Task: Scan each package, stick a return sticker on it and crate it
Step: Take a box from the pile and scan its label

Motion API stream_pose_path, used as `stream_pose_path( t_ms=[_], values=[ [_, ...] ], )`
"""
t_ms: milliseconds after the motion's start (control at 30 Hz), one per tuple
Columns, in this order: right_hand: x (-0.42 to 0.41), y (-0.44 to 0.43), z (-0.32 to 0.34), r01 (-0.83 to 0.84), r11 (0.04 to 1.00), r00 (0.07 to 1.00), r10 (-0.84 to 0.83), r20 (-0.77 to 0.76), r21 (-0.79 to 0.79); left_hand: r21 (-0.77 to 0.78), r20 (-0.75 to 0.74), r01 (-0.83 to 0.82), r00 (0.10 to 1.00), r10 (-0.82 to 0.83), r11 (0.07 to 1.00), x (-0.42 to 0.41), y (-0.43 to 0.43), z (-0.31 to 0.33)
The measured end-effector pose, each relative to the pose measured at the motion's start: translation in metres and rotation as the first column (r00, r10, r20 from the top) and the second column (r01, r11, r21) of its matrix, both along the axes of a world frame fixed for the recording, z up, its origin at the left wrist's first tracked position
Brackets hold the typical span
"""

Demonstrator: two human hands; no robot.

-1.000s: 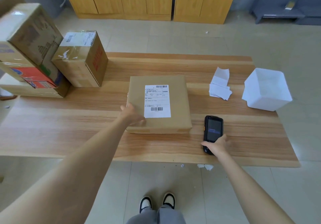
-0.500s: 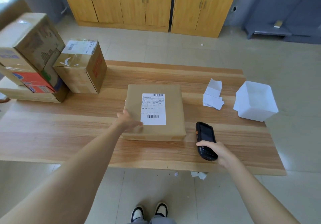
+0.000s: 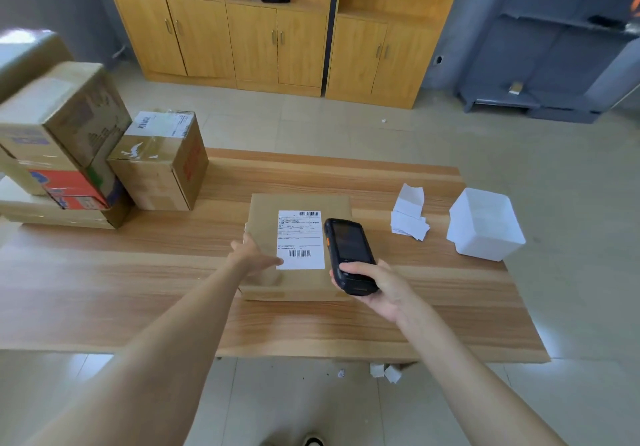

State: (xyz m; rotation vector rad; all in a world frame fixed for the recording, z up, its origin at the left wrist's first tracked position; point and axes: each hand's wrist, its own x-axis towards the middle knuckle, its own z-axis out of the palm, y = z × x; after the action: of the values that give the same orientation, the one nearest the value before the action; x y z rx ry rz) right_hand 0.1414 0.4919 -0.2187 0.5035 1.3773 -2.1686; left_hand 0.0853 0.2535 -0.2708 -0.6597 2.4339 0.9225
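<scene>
Holding the scanner [image 3: 349, 255] in my right hand [image 3: 377, 286], fingers curled round its near end, I aim its far end over the label [image 3: 300, 239] to read the barcode. My left hand [image 3: 256, 258] lies flat, fingers straight, steadying the package [image 3: 263, 217] at the middle of the table [image 3: 138, 272]. Sticker slips [image 3: 408, 220] and the white crate [image 3: 485, 227] sit to the right, handy for afterwards.

Wooden table [image 3: 104, 290]: stacked cardboard boxes [image 3: 62, 127] at left, flat labelled package [image 3: 266, 224] centre, paper slips [image 3: 408, 220], white tub [image 3: 485, 227] right.
</scene>
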Motion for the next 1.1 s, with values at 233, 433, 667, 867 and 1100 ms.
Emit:
stream_pose_path(
  t_ms=[233,433,667,867,1100],
  values=[
    [0.018,-0.026,-0.015,-0.063,0.997,0.994,0.058,0.088,0.054,0.001,0.030,0.038,0.999,-0.038,0.999,0.002,-0.003,-0.004],
    [0.028,-0.042,-0.020,-0.090,0.993,0.989,0.080,0.125,0.078,-0.001,0.046,0.052,0.998,-0.052,0.999,0.002,-0.003,-0.006],
    [0.035,-0.051,-0.025,-0.092,0.991,0.985,0.076,0.156,0.102,0.031,0.062,0.046,0.997,-0.048,0.998,0.006,-0.006,-0.014],
    [0.042,-0.058,-0.027,-0.115,0.983,0.986,0.096,0.134,0.143,0.024,0.062,0.055,0.996,-0.057,0.998,0.007,-0.007,-0.015],
    [0.046,-0.059,-0.025,-0.106,0.983,0.983,0.081,0.167,0.150,0.033,0.065,0.074,0.995,-0.076,0.997,0.007,-0.009,-0.014]
  ],
)
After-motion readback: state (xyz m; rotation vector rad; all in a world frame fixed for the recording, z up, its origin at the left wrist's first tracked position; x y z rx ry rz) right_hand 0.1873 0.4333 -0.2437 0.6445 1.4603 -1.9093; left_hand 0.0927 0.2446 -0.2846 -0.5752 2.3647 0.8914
